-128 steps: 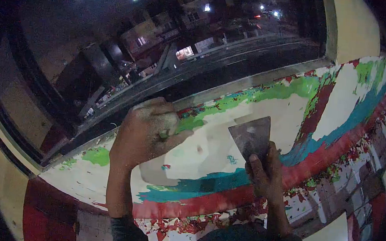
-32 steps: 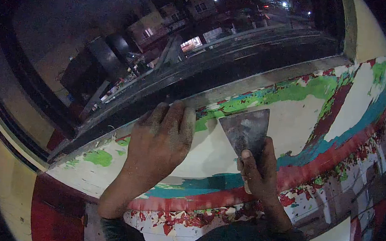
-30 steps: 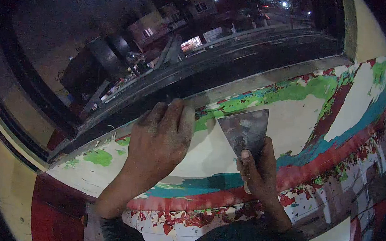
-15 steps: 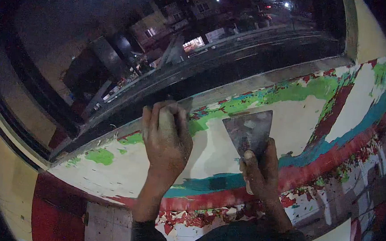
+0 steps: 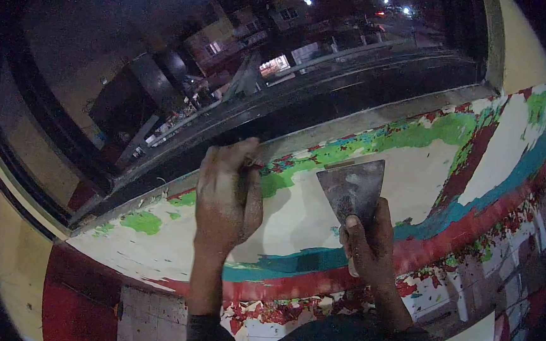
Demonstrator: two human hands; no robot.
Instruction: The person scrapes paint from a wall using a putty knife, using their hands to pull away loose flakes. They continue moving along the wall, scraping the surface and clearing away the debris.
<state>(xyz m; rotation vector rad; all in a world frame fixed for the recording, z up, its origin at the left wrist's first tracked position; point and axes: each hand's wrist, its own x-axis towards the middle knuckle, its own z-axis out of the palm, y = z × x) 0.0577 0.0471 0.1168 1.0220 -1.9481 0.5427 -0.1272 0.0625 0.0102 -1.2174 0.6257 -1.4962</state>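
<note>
My right hand (image 5: 369, 240) is closed around the handle of a putty knife (image 5: 351, 187). Its wide, dusty metal blade points up and lies over the cream patch of the wall. To the left, my left hand (image 5: 228, 193) is raised beside the window ledge (image 5: 326, 133), fingers bent toward the right and a gap between thumb and fingers. Motion blurs it a little, and I see nothing held in it. Below the ledge, the wall surface (image 5: 301, 217) carries cream, green, teal and red paint layers, with ragged edges.
A dark window frame (image 5: 380, 83) runs above the ledge, with lit buildings outside in the night. Flaked red and white paint (image 5: 276, 310) lines the lower wall edge. Tiles (image 5: 149, 314) and a dark red panel (image 5: 81, 284) show at lower left.
My left hand has turned and shifted slightly left, its fingers going from curled to more extended. The putty knife and my right hand have hardly moved.
</note>
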